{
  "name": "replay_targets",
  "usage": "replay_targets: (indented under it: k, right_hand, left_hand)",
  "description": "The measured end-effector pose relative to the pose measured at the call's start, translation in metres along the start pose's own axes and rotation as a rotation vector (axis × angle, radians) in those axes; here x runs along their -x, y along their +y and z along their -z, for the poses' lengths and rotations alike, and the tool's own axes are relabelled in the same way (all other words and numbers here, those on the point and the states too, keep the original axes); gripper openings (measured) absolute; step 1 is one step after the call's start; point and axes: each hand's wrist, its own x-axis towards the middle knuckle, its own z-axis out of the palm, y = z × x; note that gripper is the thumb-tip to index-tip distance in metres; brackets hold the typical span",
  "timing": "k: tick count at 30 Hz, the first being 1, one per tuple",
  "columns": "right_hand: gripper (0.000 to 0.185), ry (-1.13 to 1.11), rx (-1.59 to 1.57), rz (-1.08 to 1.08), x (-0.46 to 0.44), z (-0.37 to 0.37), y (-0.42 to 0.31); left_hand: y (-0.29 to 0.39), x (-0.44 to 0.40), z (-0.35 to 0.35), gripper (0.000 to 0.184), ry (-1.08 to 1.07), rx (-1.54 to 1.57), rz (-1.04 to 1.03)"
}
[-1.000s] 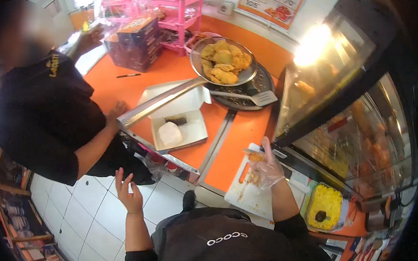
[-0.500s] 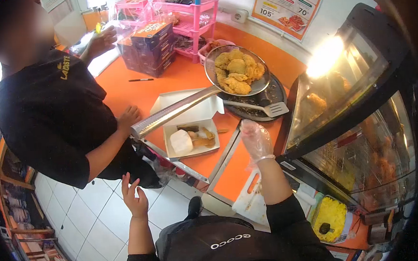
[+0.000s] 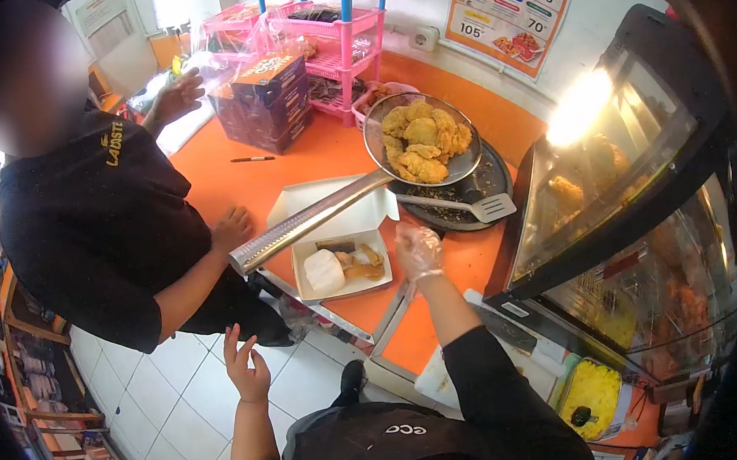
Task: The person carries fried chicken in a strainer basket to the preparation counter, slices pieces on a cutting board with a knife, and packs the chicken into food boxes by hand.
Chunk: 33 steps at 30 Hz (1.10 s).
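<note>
My right hand [image 3: 420, 249], in a clear plastic glove, hovers at the right side of an open takeaway box [image 3: 339, 294]. Its fingers look curled in, and anything between them is hidden. Inside the box lie a white rounded block, perhaps rice [image 3: 324, 271], and several brownish food pieces [image 3: 363, 271]. My bare left hand [image 3: 246, 364] is held above the floor with its fingers apart, touching nothing. A metal strainer [image 3: 311, 222] full of fried chicken pieces [image 3: 423, 134] rests over a black round pan [image 3: 496, 172], its handle extending above the box. A slotted spatula [image 3: 492, 208] lies on the pan.
At left another person [image 3: 89, 222] stands with one hand [image 3: 232, 228] at the counter edge. Behind are a dark carton [image 3: 264, 106] and pink rack [image 3: 345, 54]. A lit glass display case [image 3: 585, 191] bounds the right, near a yellow food tub [image 3: 589, 393] and white cutting board [image 3: 437, 378].
My right hand has moved left and slightly forward, from near the spatula to beside the box. My left hand stays raised and open. The view has shifted slightly.
</note>
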Motion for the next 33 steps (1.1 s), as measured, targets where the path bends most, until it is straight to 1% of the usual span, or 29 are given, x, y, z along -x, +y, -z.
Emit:
replay_targets:
  k: [2,5,8,9,11,13,16,18,20,22,25,28,30,32,33]
  right_hand:
    - [0.008,0.198,-0.228,0.111,0.006,0.020,-0.032]
    - [0.008,0.206,-0.205,0.260,0.020,0.052,-0.069]
    - [0.012,-0.051,-0.213,0.029,0.041,0.098,-0.035]
    - [0.017,-0.147,-0.176,-0.131,0.055,0.126,-0.038]
    - [0.022,-0.430,0.089,-0.339,0.083,0.158,-0.020]
    - [0.028,-0.568,0.144,-0.572,0.122,0.163,0.008]
    - [0.033,-0.590,0.304,-0.723,0.163,0.156,0.003]
    - [0.031,-0.254,0.322,-0.537,0.204,0.115,0.016]
    - [0.028,-0.145,0.282,-0.439,0.217,0.100,0.020]
    - [0.026,-0.258,0.195,-0.434,0.217,0.102,0.025]
    - [0.025,-0.397,0.135,-0.482,0.218,0.108,0.035]
    - [0.018,-0.338,0.065,-0.329,0.202,0.117,0.029]
    - [0.017,-0.195,0.030,-0.075,0.179,0.109,0.021]
    - [0.021,-0.320,-0.030,-0.082,0.131,0.122,-0.024]
    - [0.024,-0.420,-0.028,-0.085,0.105,0.118,-0.039]
  left_hand:
    - [-0.008,0.008,-0.002,0.030,-0.005,-0.002,0.021]
    - [-0.006,0.007,-0.007,0.031,-0.017,-0.001,0.010]
    - [0.008,-0.002,-0.009,0.030,-0.005,0.015,-0.036]
    - [0.010,-0.002,-0.010,0.030,-0.010,0.021,-0.038]
    - [0.008,-0.001,-0.015,0.029,-0.018,0.033,-0.043]
    - [0.005,0.003,-0.021,0.028,-0.036,0.037,-0.045]
    - [0.015,0.002,-0.027,0.028,-0.039,0.042,-0.052]
    - [0.028,-0.002,-0.033,0.028,-0.042,0.074,-0.057]
    - [0.035,-0.003,-0.035,0.028,-0.040,0.090,-0.076]
    - [0.038,-0.005,-0.035,0.028,-0.035,0.097,-0.111]
    - [0.034,-0.002,-0.031,0.028,-0.026,0.082,-0.086]
    - [0.028,0.005,-0.027,0.028,-0.022,0.087,-0.072]
    - [0.024,0.009,-0.026,0.028,-0.033,0.082,-0.068]
    - [0.027,0.009,-0.024,0.027,-0.040,0.076,-0.030]
    - [0.028,0.009,-0.024,0.027,-0.037,0.075,-0.026]
